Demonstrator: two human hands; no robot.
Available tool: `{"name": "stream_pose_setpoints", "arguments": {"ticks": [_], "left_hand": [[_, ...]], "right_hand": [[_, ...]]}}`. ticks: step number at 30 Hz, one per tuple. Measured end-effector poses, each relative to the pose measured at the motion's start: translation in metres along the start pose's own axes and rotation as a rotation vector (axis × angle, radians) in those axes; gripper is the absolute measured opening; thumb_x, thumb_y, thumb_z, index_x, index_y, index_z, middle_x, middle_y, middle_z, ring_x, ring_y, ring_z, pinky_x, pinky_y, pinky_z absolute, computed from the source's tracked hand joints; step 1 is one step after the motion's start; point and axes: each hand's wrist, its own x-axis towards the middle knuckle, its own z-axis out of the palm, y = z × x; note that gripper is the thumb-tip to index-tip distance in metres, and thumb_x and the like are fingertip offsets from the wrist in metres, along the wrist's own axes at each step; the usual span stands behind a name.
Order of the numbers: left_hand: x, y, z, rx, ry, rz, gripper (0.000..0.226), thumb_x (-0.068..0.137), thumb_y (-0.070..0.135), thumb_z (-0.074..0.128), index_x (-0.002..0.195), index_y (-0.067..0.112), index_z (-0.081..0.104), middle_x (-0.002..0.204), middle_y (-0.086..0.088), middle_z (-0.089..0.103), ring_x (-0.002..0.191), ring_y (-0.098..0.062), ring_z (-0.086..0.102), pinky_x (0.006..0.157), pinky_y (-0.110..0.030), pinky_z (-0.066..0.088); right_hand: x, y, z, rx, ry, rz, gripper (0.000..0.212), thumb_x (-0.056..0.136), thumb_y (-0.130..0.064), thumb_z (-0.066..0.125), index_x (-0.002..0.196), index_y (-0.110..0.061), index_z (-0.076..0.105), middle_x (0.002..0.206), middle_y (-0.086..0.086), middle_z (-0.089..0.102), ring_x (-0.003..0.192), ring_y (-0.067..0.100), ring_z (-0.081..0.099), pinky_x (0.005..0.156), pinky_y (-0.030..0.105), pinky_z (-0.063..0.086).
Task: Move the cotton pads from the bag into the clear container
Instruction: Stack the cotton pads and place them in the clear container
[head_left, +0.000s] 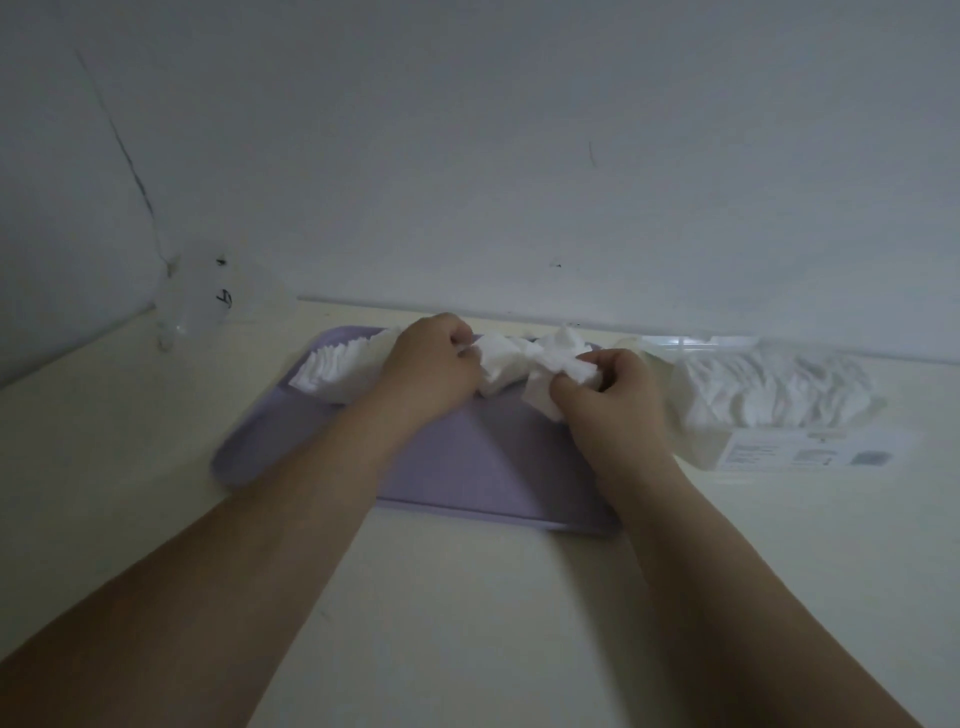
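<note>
Up over the far edge of the purple tray (467, 467), working a loose clump of cotton pads (524, 358) between two hands. Left hand (431, 364) curled tight, pinching the clump's left end. Right hand (608, 395) curled too, fingers and thumb nipping the right end, with a few sheets drooping below. Gripped at both ends, most likely to square the batch into a neat stack before setting it down. Along the tray's far-left corner, a tidy row of pads (337, 371) standing on edge, right up against the left hand; whether inside clear walls, impossible to tell. Just off the tray's right edge, the bag (779, 405), lying on its side with its mouth toward the tray and plenty inside, so short reaches only. Beyond the tray's far-left corner, against the wall, something clear and blurred (208, 296), perhaps a lid. Roughly midway, at a guess.
</note>
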Motion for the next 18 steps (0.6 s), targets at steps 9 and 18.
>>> {"name": "stream_pose_setpoints", "arguments": {"ticks": [9,18], "left_hand": [[0.023,-0.009,0.02,-0.006,-0.184,-0.004,0.033,0.091,0.025,0.074,0.12,0.012,0.068,0.115,-0.005,0.071,0.105,-0.021,0.066,0.085,-0.028,0.048],[-0.027,-0.033,-0.015,-0.006,-0.037,0.08,0.024,0.084,0.021,0.079,0.101,0.026,0.062,0.095,0.004,0.068,0.078,-0.016,0.062,0.072,-0.028,0.047]], "right_hand": [[0.01,0.007,0.003,0.123,0.074,0.035,0.033,0.089,-0.01,0.068,0.122,-0.011,0.064,0.11,0.003,0.071,0.098,0.015,0.069,0.081,0.025,0.053],[0.01,0.018,0.011,0.059,-0.068,0.011,0.021,0.083,-0.022,0.077,0.102,-0.017,0.072,0.094,0.0,0.076,0.086,0.017,0.07,0.076,0.033,0.056]]}}
